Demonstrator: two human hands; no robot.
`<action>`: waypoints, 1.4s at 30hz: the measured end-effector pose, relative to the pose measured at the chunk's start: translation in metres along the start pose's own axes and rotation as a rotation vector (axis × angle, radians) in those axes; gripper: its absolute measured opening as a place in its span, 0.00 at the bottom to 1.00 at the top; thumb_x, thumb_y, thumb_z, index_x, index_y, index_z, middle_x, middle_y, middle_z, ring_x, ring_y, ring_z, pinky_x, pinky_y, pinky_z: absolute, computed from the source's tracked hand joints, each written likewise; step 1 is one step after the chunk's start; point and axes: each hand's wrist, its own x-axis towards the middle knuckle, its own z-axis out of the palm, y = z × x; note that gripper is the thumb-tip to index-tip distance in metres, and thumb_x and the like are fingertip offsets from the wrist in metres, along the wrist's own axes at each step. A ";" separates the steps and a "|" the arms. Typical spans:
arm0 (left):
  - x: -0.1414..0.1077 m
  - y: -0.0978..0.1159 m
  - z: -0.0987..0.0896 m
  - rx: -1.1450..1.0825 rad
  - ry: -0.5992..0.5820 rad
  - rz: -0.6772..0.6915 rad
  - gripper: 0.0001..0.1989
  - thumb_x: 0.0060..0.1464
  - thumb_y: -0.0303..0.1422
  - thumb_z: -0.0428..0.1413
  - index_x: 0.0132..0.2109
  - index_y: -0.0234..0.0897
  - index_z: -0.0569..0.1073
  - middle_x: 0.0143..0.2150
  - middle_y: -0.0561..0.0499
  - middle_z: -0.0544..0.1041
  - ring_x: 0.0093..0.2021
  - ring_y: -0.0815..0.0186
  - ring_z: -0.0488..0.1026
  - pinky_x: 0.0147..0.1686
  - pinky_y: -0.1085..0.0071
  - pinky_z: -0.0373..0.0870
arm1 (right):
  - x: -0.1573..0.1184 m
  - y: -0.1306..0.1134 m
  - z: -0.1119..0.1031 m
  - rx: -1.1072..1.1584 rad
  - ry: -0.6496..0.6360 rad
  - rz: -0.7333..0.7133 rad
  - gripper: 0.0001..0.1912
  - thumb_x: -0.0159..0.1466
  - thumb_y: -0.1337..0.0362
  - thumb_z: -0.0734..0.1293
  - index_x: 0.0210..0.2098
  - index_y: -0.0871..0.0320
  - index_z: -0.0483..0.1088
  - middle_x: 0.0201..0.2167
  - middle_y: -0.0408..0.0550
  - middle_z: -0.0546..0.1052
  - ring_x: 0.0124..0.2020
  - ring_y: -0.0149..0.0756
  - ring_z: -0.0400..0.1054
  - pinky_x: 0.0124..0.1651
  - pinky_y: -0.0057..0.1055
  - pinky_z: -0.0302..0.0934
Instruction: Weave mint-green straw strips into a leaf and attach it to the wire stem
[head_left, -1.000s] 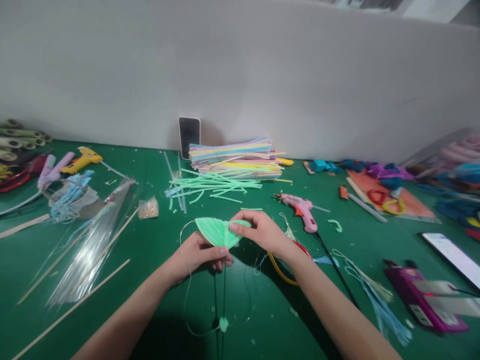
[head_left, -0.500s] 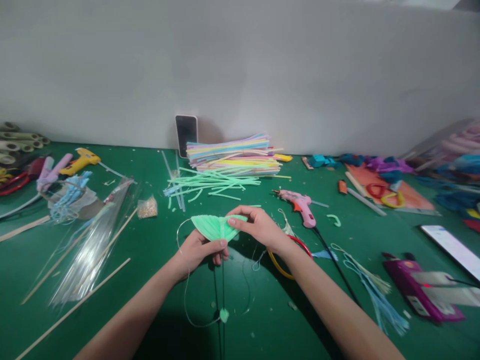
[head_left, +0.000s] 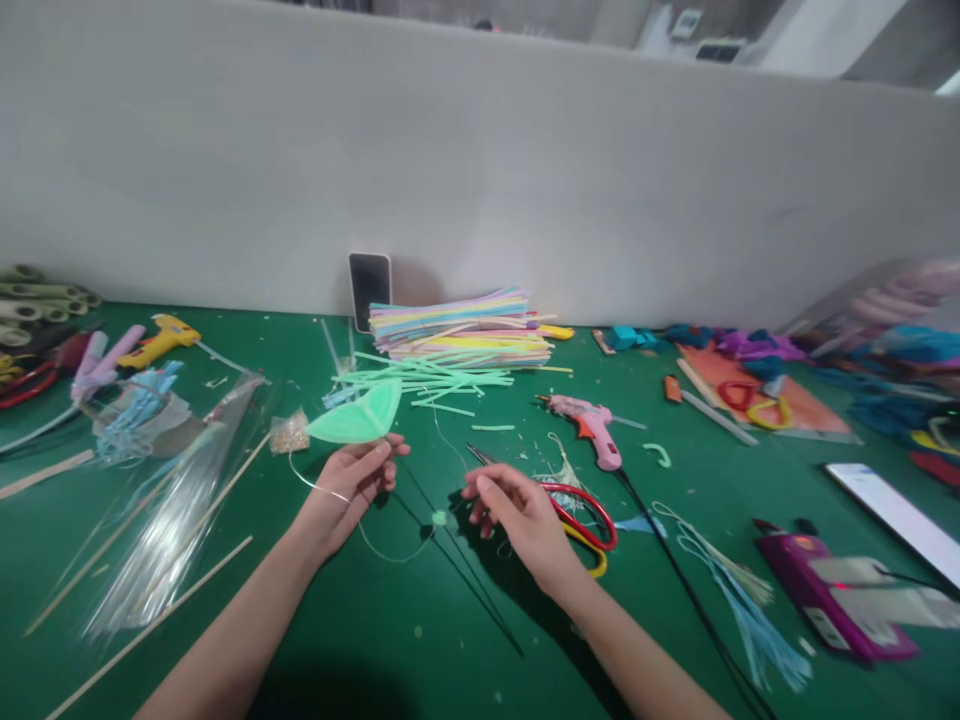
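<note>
My left hand (head_left: 356,485) pinches a mint-green fuzzy leaf-like piece (head_left: 356,415) where its two lobes meet a thin dark stem. The stem slants down to the right, with a small green tuft (head_left: 439,518) along it. A thin pale thread (head_left: 386,555) loops below the piece. My right hand (head_left: 514,510) hovers over the mat with fingers curled and apart, and nothing shows between them. Beside it lie scissors (head_left: 589,515) with red and yellow handles, their tips pointing up-left.
Behind the hands lie loose green strips (head_left: 442,375) and a multicoloured bundle (head_left: 465,325), near an upright phone (head_left: 370,290). A pink glue gun (head_left: 589,425) lies right of centre. Clear plastic sleeves (head_left: 176,510) and wooden sticks lie left; a magenta device (head_left: 832,590) lies right.
My left hand has moved left with the green piece, whose stem now slants right. My right hand has let go of the piece and moved down to the right. The view has tilted up.
</note>
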 end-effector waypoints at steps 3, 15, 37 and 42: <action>0.001 -0.003 0.000 -0.005 -0.007 -0.007 0.13 0.47 0.35 0.67 0.40 0.32 0.81 0.38 0.44 0.81 0.28 0.73 0.70 0.28 0.75 0.70 | -0.007 0.001 0.004 -0.238 -0.074 0.007 0.17 0.61 0.47 0.67 0.34 0.56 0.70 0.27 0.45 0.75 0.23 0.32 0.65 0.24 0.28 0.58; -0.009 0.017 -0.005 0.641 0.084 0.153 0.13 0.53 0.40 0.62 0.40 0.35 0.81 0.37 0.42 0.82 0.31 0.62 0.76 0.25 0.72 0.69 | -0.050 0.004 0.010 -0.608 -0.130 -0.153 0.17 0.71 0.54 0.54 0.33 0.53 0.68 0.24 0.47 0.76 0.26 0.39 0.72 0.32 0.32 0.59; 0.059 0.048 -0.014 1.427 0.253 0.626 0.17 0.61 0.37 0.47 0.51 0.38 0.74 0.51 0.43 0.78 0.50 0.52 0.74 0.50 0.57 0.69 | -0.060 0.009 0.001 0.207 -0.007 0.076 0.24 0.58 0.44 0.70 0.35 0.61 0.78 0.27 0.52 0.79 0.26 0.32 0.71 0.30 0.27 0.63; 0.106 0.037 -0.004 1.663 0.126 0.733 0.15 0.59 0.33 0.51 0.50 0.37 0.76 0.56 0.40 0.75 0.59 0.48 0.67 0.59 0.52 0.59 | -0.055 0.010 -0.006 0.295 0.076 0.200 0.24 0.46 0.45 0.78 0.26 0.61 0.76 0.24 0.51 0.78 0.25 0.38 0.74 0.31 0.33 0.68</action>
